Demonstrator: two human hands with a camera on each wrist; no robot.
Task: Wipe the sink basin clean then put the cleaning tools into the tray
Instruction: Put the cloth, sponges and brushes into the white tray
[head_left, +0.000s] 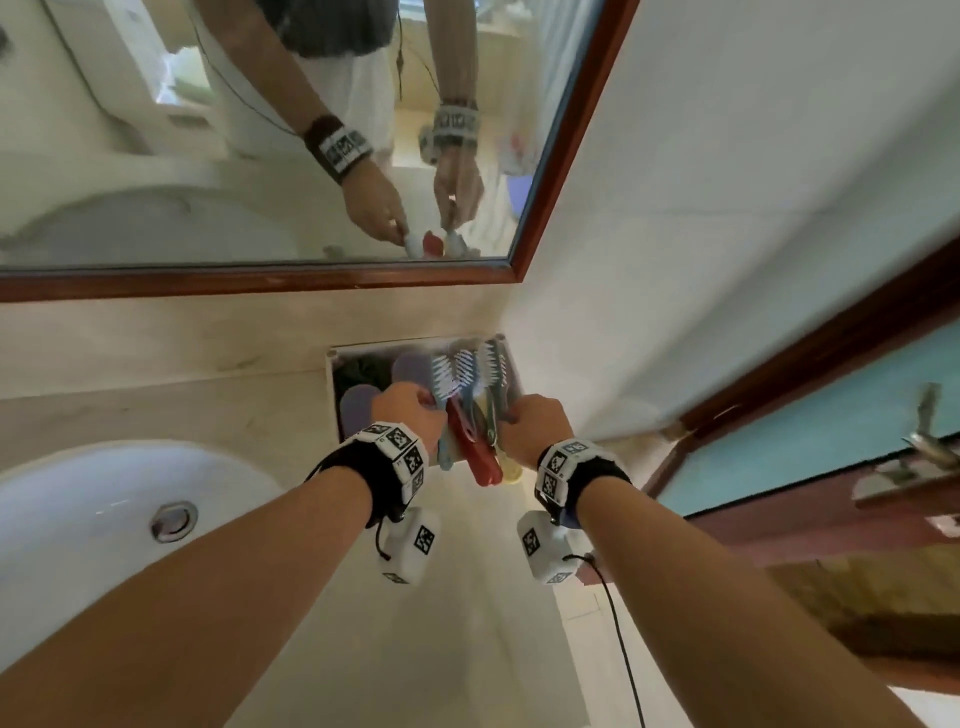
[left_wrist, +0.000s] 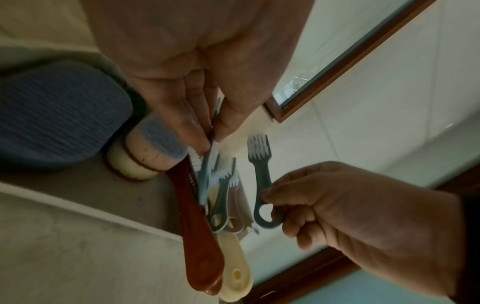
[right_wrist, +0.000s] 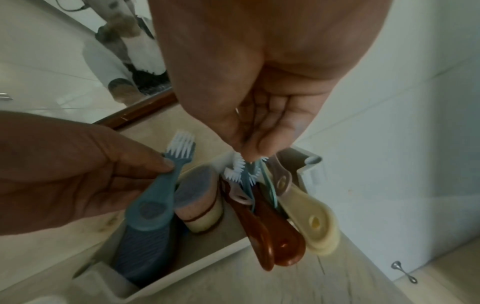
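A white tray (head_left: 332, 364) sits on the counter in the back corner, right of the sink basin (head_left: 78, 519). It holds blue sponges (left_wrist: 52, 115), a round scrubber (right_wrist: 197, 197), and several brushes, among them a red-brown handle (right_wrist: 275, 236) and a cream handle (right_wrist: 314, 224) that stick out over its near rim. Both hands hover over the tray. My left hand (head_left: 410, 410) pinches a light blue brush (right_wrist: 161, 191) between thumb and fingers. My right hand (head_left: 530, 421) pinches a small teal brush (left_wrist: 263, 179) by its ring handle.
A wood-framed mirror (head_left: 260, 283) hangs just behind the tray. The white wall closes in on the right, with a brown-framed door (head_left: 831, 441) and its metal handle (head_left: 930, 436) beyond. The sink's drain (head_left: 174, 521) is at lower left.
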